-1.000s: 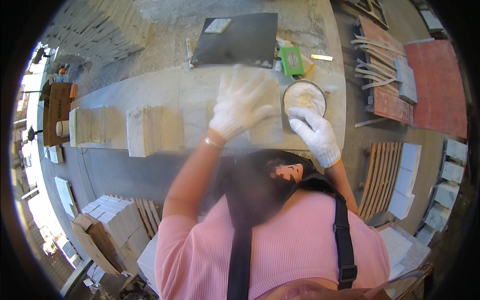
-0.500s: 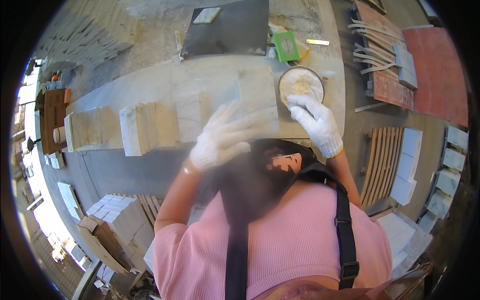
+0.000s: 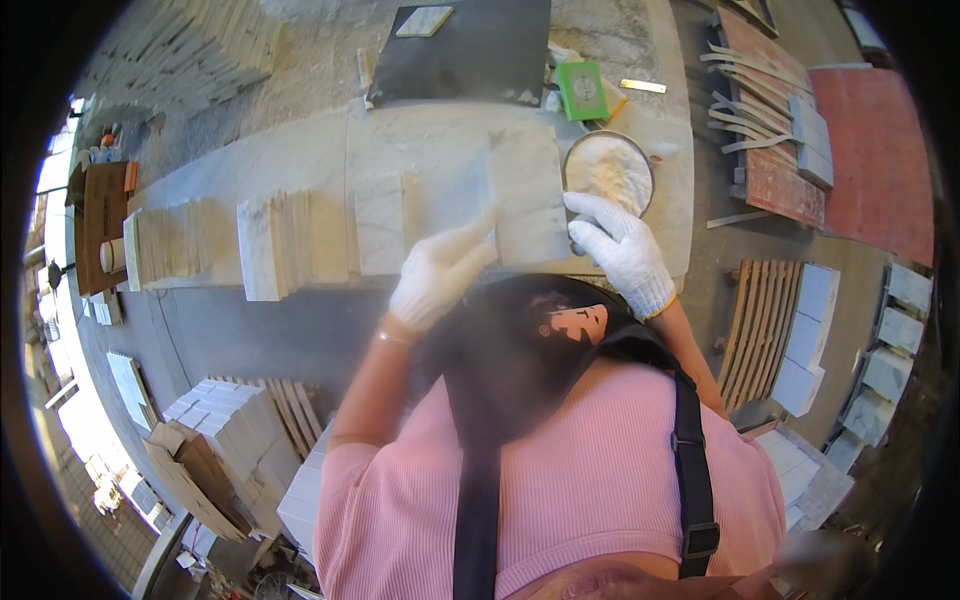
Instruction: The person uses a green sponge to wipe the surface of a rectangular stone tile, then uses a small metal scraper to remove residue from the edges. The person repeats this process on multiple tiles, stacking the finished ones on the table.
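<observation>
Both my hands wear white knit gloves. My left hand (image 3: pixel 440 275) is over the front of the bench, fingers stretched toward a pale marble tile (image 3: pixel 530 195); its fingertips are partly smeared by motion. My right hand (image 3: pixel 625 250) is at the tile's right edge, fingers extended and thumb apart from them; I cannot tell whether they touch the tile. Just beyond the right hand is a round bowl (image 3: pixel 651 180) of white powder (image 3: pixel 605 165). Left of the tile are another upright pale slab (image 3: pixel 380 225) and a row of stacked marble tiles (image 3: pixel 270 245).
A dark board (image 3: pixel 460 55) with a small marble piece (image 3: pixel 424 21) lies at the back. A green box (image 3: pixel 582 90) stands behind the bowl, near a yellow strip (image 3: pixel 643 86). More tile stacks (image 3: pixel 165 245) stand at left. Wooden slats (image 3: pixel 760 325) and white blocks (image 3: pixel 805 340) are at right.
My right hand has moved off the powder bowl, leftward to the tile's edge. The fingers of my left hand, spread before, are now closer together. The view has shifted slightly.
</observation>
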The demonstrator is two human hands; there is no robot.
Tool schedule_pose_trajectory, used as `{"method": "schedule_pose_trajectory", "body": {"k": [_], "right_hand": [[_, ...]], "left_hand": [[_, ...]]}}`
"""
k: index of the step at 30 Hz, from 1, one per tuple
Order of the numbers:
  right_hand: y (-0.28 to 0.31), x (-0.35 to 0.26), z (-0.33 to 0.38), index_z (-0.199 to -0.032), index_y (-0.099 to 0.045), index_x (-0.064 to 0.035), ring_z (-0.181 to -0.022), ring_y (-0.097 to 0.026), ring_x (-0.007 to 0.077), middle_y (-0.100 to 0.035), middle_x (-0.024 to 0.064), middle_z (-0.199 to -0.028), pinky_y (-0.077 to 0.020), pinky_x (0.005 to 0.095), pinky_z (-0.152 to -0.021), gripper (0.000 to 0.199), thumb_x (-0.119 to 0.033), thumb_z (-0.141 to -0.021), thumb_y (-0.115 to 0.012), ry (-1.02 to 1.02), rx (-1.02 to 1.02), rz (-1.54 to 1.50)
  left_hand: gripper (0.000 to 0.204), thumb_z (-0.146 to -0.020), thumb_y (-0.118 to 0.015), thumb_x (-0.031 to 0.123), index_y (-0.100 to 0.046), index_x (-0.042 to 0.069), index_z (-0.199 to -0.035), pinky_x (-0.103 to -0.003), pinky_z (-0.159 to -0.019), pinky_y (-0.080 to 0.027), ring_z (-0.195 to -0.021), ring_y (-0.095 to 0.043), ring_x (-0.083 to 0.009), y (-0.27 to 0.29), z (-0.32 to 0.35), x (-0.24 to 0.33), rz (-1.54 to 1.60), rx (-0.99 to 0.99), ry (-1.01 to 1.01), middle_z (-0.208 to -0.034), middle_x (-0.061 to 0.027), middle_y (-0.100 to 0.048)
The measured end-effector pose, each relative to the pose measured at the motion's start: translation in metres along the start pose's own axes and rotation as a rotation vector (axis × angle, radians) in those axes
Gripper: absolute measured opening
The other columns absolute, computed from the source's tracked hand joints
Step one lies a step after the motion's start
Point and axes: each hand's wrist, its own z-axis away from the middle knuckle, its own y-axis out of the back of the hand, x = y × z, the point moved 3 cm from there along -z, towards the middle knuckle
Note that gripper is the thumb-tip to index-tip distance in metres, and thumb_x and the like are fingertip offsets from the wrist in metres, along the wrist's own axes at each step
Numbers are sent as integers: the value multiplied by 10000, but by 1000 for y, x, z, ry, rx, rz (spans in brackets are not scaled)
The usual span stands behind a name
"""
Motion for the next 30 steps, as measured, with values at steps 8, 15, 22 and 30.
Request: {"method": "schedule_pose_trajectory", "body": {"k": [8, 15, 22, 30], "right_hand": [[9, 8, -4, -1315, -680, -5, -837, -639, 87, -707, 30, -1109, -519, 244, -632, 411, -246, -982, -689, -119, 68, -95], [1, -1, -6, -1125, -702, 31, -944, -636, 129, -685, 44, -990, -510, 288, -850, 288, -212, -971, -687, -193, -106, -226], [10, -10, 3, -1197, -667, 32, -728, -596, 93, -673, 40, -902, -487, 238, -620, 347, -227, -966, -686, -82, 3, -303], [3, -21, 19, -1295, -644, 11, -972, -664, 171, -703, 91, -1133, -539, 301, -782, 414, -169, -932, -731, -84, -45, -528]], "left_hand": [[444, -976, -641, 191, -664, 7, -1379, -279, -846, -545, -853, -670, -112, 3, 3, 9, 41, -139, 25, -897, -85, -743], [446, -1022, -610, 233, -650, -27, -1382, -279, -833, -547, -901, -682, -126, 3, 1, 8, 289, 10, 131, -999, -81, -748], [669, -1022, -643, 326, -445, -35, -1549, -297, -842, -543, -1000, -682, -161, 15, -16, 24, 618, 103, 35, -1288, -150, -698], [518, -979, -686, 214, -590, -15, -1433, -281, -958, -493, -1116, -616, -121, -18, -53, 63, 720, -233, 34, -1283, -50, -683]]}}
